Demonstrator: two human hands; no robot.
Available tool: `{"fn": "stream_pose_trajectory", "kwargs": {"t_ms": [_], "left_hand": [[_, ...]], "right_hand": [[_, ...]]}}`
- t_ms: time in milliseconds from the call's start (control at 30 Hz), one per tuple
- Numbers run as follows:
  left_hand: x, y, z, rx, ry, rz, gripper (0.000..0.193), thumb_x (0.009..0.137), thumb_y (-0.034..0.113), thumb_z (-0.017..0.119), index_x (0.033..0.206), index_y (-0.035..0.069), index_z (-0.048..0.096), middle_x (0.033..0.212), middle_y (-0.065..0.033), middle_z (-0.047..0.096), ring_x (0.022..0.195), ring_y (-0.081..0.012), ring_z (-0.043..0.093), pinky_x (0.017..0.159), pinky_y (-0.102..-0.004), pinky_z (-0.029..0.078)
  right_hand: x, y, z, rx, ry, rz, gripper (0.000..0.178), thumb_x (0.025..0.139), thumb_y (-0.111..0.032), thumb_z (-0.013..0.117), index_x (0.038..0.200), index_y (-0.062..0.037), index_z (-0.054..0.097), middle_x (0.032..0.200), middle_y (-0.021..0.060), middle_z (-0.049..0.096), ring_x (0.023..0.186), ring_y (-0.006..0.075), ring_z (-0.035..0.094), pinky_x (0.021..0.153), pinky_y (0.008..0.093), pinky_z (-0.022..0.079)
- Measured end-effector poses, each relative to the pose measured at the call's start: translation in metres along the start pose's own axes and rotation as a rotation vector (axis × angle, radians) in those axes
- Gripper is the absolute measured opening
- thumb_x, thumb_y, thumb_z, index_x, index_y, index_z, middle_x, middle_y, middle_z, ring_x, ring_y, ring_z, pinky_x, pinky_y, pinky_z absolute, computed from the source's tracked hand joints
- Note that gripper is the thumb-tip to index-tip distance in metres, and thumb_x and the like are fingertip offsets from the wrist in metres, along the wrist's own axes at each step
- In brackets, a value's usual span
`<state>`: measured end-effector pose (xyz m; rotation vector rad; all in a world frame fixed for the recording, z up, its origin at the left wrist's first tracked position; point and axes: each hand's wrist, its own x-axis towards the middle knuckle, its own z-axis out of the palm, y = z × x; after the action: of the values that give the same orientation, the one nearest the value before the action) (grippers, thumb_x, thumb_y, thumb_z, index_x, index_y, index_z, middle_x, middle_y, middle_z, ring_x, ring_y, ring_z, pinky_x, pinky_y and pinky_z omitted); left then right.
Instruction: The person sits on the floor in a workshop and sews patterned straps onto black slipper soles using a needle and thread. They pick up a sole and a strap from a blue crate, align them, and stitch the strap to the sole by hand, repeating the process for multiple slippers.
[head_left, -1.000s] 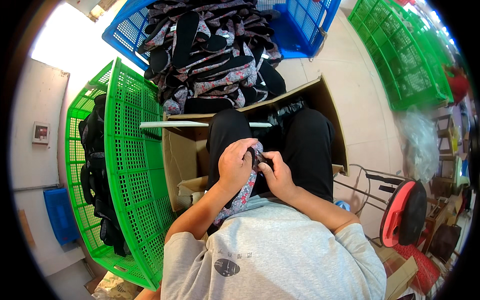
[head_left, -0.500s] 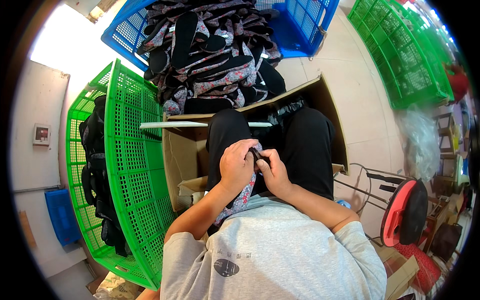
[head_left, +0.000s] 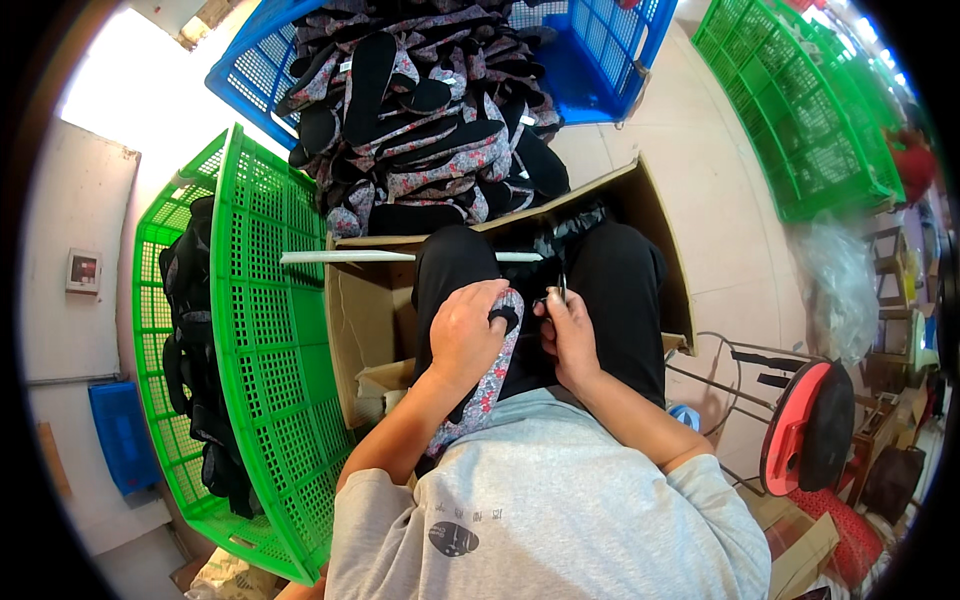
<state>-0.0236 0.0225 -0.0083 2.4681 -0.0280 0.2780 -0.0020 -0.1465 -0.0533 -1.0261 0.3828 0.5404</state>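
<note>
My left hand point(head_left: 468, 330) is closed round a floral grey-and-red cloth slipper point(head_left: 492, 388), which lies lengthwise along my left thigh. The slipper's lower end rests near my shirt, and a dark part shows at the left thumb. To the right of it, apart from the slipper, my right hand point(head_left: 570, 338) is closed on a small dark scissors-like tool point(head_left: 562, 284) with its thin end pointing up. The fingers partly hide that tool. Beyond my knees rises a large pile of similar slippers point(head_left: 445, 160) with black soles.
An open cardboard box point(head_left: 350, 330) surrounds my legs, with a white strip point(head_left: 340, 257) across it. A green crate point(head_left: 275, 330) of dark items stands at left. Behind the pile is a blue crate point(head_left: 625, 75). At right are another green crate point(head_left: 785, 110) and a red-and-black stool point(head_left: 805, 430).
My right hand has moved away from the slipper, to the right, and the dark tool now shows in it. My left hand still holds the slipper, more of whose top is visible.
</note>
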Motion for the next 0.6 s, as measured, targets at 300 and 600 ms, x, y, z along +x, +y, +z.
{"fn": "stream_pose_trajectory", "kwargs": {"t_ms": [300,600], "left_hand": [[-0.010,0.000,-0.001,-0.202,0.051,-0.193,0.022,0.072,0.003,0.073,0.082,0.006,0.053,0.063,-0.0078,0.053,0.058,-0.0243,0.055,0.055,-0.0368,0.044],[-0.004,0.020,-0.023,-0.222,0.073,-0.102,0.022,0.070,0.002,0.071,0.079,0.005,0.052,0.060,-0.0078,0.050,0.052,-0.0231,0.051,0.052,-0.0371,0.041]], "right_hand": [[0.015,0.009,0.029,-0.165,-0.081,-0.196,0.039,0.091,-0.017,0.073,0.124,-0.0070,0.055,0.090,-0.0016,0.053,0.070,0.0028,0.048,0.059,0.0187,0.040],[0.034,0.004,0.024,-0.101,-0.024,-0.247,0.025,0.092,-0.009,0.069,0.113,-0.0061,0.056,0.097,0.0013,0.062,0.063,0.0035,0.051,0.046,0.0184,0.035]]}}
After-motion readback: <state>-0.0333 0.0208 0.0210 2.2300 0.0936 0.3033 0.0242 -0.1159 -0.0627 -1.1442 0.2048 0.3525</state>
